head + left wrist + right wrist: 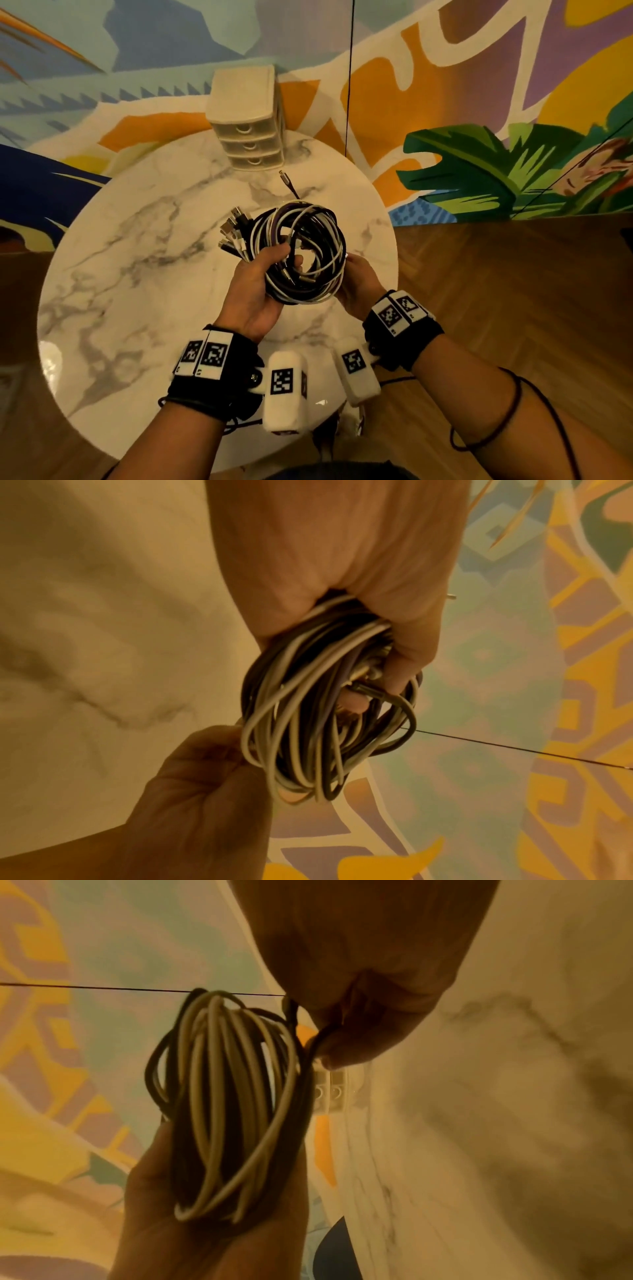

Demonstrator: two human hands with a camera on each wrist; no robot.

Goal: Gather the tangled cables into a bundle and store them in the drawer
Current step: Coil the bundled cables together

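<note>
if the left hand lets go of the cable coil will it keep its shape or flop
Probably flops: the coil is loose, untied loops, held by both the left hand and the right hand. Plug ends splay free and would likely snag.

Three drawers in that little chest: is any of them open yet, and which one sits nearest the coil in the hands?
None is open; all three fronts sit flush. The bottom drawer of the chest is nearest the cable bundle, which both hands hold above the table.

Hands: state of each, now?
Left hand: grips the coiled bundle of black and white cables.
Right hand: holds the bundle's other side.
</note>
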